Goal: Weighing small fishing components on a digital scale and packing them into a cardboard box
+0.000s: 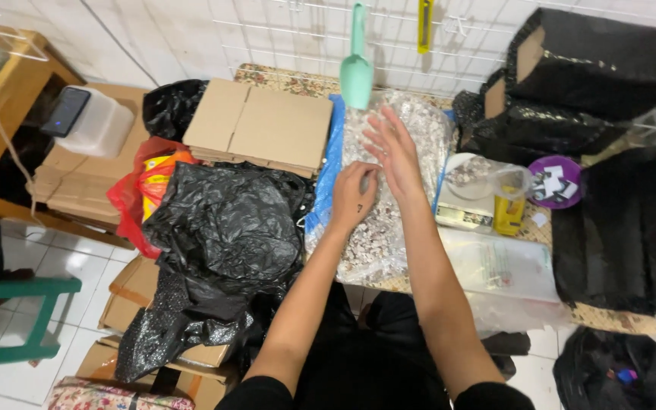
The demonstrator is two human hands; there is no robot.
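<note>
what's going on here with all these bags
A person seated at a low table has both hands on a large clear plastic bag full of small pale pieces. The left hand is curled on the bag's top; the right hand lies flat with fingers spread. A mint green scoop stands behind the bag, a kitchen scale sits to the right, and a crumpled black plastic bag lies to the left.

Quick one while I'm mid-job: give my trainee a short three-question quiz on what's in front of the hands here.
1. True or false: both hands rest on the clear bag of small pale pieces.
2. What hangs on the wire rack above that bag?
3. Which lies left of the bag: A) black plastic bag, B) scale, C) purple lid?

Key:
1. True: left hand and right hand are on the clear bag.
2. A green scoop.
3. A, the black plastic bag.
</note>
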